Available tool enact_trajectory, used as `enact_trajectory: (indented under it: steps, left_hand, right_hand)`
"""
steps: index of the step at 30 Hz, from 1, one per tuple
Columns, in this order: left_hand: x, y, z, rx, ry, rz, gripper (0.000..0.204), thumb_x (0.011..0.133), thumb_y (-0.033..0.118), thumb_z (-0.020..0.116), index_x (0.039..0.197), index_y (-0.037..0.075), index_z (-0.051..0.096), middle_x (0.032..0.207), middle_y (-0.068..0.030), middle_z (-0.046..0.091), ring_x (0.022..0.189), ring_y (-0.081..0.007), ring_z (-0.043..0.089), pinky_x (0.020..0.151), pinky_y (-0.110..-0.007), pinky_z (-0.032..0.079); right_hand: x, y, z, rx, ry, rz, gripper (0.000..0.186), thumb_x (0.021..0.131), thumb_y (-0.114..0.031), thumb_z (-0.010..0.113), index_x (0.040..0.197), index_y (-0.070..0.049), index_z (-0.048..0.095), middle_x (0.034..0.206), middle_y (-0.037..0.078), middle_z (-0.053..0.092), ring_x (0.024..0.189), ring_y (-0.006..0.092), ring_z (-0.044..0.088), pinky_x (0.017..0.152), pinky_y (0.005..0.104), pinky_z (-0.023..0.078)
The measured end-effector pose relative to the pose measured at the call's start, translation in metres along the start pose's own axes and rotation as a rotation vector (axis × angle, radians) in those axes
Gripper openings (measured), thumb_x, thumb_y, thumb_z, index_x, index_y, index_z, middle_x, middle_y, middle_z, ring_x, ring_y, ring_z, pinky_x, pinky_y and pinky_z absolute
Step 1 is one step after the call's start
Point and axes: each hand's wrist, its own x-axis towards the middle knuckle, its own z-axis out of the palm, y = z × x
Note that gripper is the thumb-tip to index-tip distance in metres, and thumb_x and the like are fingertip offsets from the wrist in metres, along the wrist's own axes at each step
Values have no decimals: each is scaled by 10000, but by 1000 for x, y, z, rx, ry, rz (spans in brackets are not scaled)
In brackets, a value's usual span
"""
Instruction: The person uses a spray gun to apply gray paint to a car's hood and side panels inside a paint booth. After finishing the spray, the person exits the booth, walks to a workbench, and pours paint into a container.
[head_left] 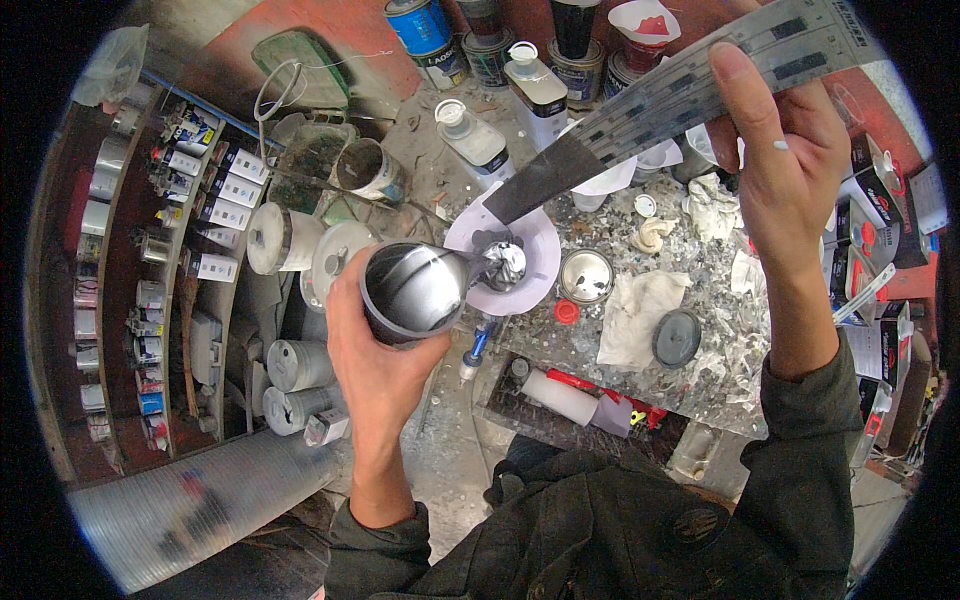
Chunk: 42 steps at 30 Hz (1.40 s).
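Observation:
My left hand [375, 370] is wrapped round a dark plastic cup [412, 293] with silver paint inside. The cup tilts to the right, its lip over a pale paper strainer [541, 245]. Silver liquid shows in the middle of the strainer. Between thumb and fingers, my right hand [785, 165] grips a long flat mixing ruler [660, 112] with printed scales. Its dark, coated end slants down to the strainer's far rim, close to the cup's lip. Below the strainer a blue and silver tool [477, 350] sticks out; the strainer hides its upper part.
White-capped bottles [470, 140] and paint cans [425, 40] stand behind the strainer. An open can [586, 275], a red cap [566, 312], a rag [640, 315] and a dark lid [677, 338] lie on the paint-spattered bench. Shelves [215, 290] with boxes line the left.

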Motion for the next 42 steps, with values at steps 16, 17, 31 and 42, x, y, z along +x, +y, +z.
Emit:
enact_trajectory:
  steps: [16,17,31,42]
  left_hand:
    - [3,12,-5,178,-21,38,792,548,76,832,1289,32,554,1231,-150,612,1138,-299,614,1017,-377,450]
    - [4,12,-4,188,-17,51,791,547,78,832,1287,34,556,1230,-152,613,1137,-303,614,1016,-380,450]
    - [8,19,-6,264,-1,96,797,529,100,865,1269,55,570,1181,-142,615,1113,-339,586,984,-406,448]
    - [9,21,-3,310,6,144,802,522,95,874,1264,58,571,1164,-138,614,1090,-344,569,966,-412,444]
  right_hand:
    - [-1,-1,2,-40,1,-24,279,996,-184,638,1213,-9,636,840,-9,635,557,14,442,474,188,299]
    - [1,-8,4,-23,-17,36,333,993,-167,621,1270,15,592,837,0,631,554,22,452,479,187,315]
    - [-3,2,1,-16,-36,-24,309,1000,-174,627,1260,-5,620,858,0,646,558,15,449,471,182,301]
    - [-2,-8,7,-6,-48,70,394,992,-137,599,1343,32,540,863,17,637,563,33,469,496,185,332]
